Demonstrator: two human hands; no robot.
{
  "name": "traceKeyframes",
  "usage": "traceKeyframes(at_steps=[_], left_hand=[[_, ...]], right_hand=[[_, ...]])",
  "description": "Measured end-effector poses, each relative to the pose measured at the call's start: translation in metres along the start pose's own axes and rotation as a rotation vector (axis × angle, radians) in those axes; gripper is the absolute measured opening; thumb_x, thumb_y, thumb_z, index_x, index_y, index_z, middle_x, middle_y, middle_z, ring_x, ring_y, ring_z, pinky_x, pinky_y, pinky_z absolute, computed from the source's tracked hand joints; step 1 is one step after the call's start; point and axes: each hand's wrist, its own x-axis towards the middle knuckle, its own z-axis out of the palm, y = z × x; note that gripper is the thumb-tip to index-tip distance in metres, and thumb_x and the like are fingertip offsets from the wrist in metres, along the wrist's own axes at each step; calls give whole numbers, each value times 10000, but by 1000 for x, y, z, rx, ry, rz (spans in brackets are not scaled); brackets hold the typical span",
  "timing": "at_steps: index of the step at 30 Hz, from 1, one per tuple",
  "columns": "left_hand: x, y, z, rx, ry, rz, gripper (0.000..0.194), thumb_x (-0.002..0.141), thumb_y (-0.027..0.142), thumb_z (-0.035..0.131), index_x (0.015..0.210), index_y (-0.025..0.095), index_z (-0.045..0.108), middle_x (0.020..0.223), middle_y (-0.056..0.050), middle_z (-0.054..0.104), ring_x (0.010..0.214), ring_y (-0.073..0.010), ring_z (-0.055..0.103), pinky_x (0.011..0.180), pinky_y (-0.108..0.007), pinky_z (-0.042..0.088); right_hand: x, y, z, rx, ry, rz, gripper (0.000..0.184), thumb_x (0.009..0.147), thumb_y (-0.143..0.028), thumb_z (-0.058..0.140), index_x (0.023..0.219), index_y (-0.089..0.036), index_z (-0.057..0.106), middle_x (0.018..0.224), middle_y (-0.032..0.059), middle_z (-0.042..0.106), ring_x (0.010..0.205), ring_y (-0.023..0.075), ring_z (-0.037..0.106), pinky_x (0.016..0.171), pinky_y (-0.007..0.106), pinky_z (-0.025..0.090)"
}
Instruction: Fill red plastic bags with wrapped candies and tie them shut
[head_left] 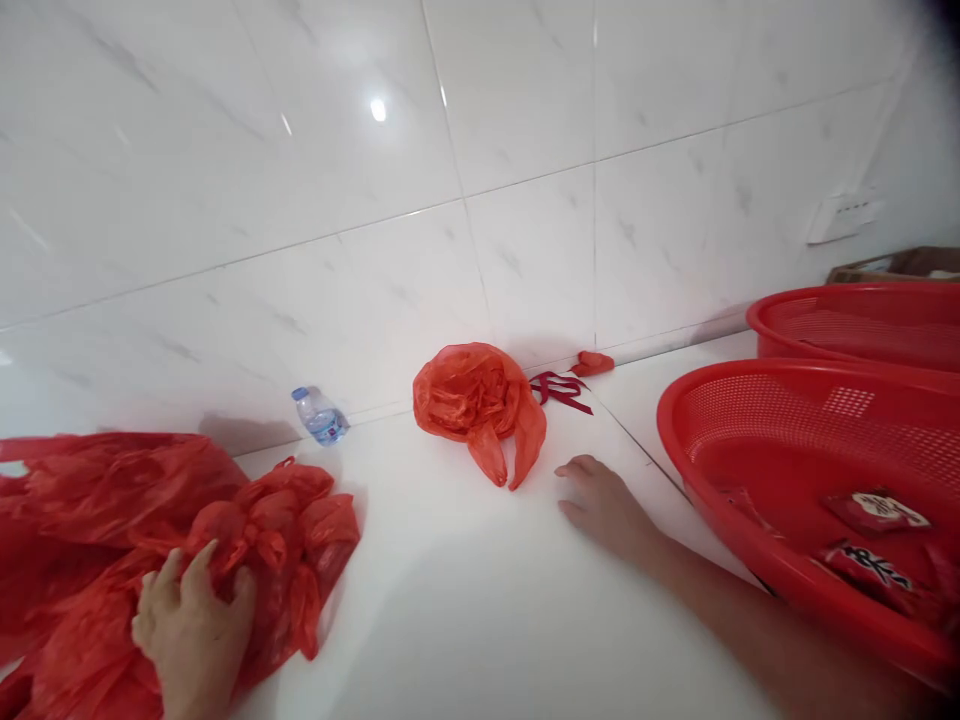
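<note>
My left hand (193, 625) grips a bunch of crumpled red plastic bags (292, 530) at the lower left of the white counter. A larger heap of red plastic (82, 510) spreads behind it to the left edge. My right hand (604, 500) rests on the counter with its fingers curled loosely downward and nothing in it. It lies just right of a single knotted red plastic bag (476, 400) near the wall, without touching it.
A big red mesh basket (720, 480) at the right holds red packets (877, 512); a second red basket (862, 320) stands behind it. A small water bottle (320, 415), a dark red ribbon (559, 388) and a small red scrap (595, 362) lie by the tiled wall.
</note>
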Motion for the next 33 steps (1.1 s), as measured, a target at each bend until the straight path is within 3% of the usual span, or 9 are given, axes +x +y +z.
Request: traceKeyframes(at_steps=[3, 7, 10, 13, 18, 21, 24, 28, 33], left_hand=[[10, 39, 4, 1, 124, 223, 497, 724, 182, 564, 1196, 337, 531, 1490, 3, 351, 1348, -379, 329, 1092, -598, 267], [28, 104, 27, -168, -5, 432, 289, 783, 174, 561, 1063, 231, 606, 1400, -77, 445, 1297, -352, 405, 1062, -575, 336], [43, 156, 50, -341, -125, 562, 244, 820, 167, 543, 1047, 219, 616, 1297, -99, 522, 1231, -294, 481, 992, -502, 442], [57, 210, 69, -458, -249, 665, 254, 860, 178, 492, 1076, 215, 621, 1288, -94, 547, 1291, -271, 426, 1028, -497, 414], [69, 279, 107, -369, -647, 679, 292, 890, 207, 432, 1084, 217, 650, 1317, -62, 563, 1314, -235, 410, 1061, -440, 386], [71, 296, 137, -287, -698, 568, 313, 852, 190, 490, 1138, 167, 614, 1331, -127, 539, 1239, -261, 488, 994, -393, 428], [69, 297, 160, -199, -709, 401, 481, 844, 228, 513, 1307, 112, 446, 1360, -219, 468, 1047, -279, 605, 784, -358, 493], [62, 291, 169, -169, -733, 311, 556, 835, 200, 525, 1360, 124, 356, 1207, -186, 586, 944, -239, 618, 695, -303, 462], [66, 289, 156, -236, -767, 329, 140, 794, 171, 549, 903, 153, 634, 858, -77, 667, 766, -194, 603, 661, -294, 438]], right_hand=[[6, -12, 11, -73, 77, -60, 553, 752, -189, 567, 1295, -161, 463, 1276, 146, 477, 1155, 263, 477, 959, 424, 418], [26, -38, 28, -147, 272, -145, 597, 778, -186, 574, 1352, -150, 413, 1407, 191, 359, 1279, 309, 370, 1029, 472, 348], [45, -59, 43, -171, 360, -228, 567, 803, -193, 560, 1352, -154, 425, 1450, 197, 325, 1343, 334, 287, 1059, 516, 287], [59, -69, 57, -171, 369, -257, 619, 813, -217, 565, 1398, -155, 372, 1497, 191, 270, 1390, 331, 200, 1091, 541, 211], [69, -61, 61, -81, 240, -152, 669, 825, -285, 556, 1442, -198, 313, 1484, 141, 334, 1353, 333, 275, 1071, 544, 222], [70, -55, 57, -36, 164, -36, 689, 822, -302, 548, 1455, -216, 291, 1421, 120, 432, 1305, 330, 332, 1054, 523, 238], [72, -54, 55, -14, 112, 35, 732, 796, -290, 570, 1462, -218, 275, 1325, 118, 518, 1240, 318, 389, 1038, 485, 257], [74, -53, 54, 19, 107, 67, 750, 762, -211, 563, 1458, -212, 283, 1168, 103, 604, 1109, 285, 473, 1014, 429, 279], [76, -51, 52, 51, 118, 125, 834, 731, -148, 547, 1484, -146, 190, 1140, 111, 618, 1063, 280, 492, 982, 393, 300]])
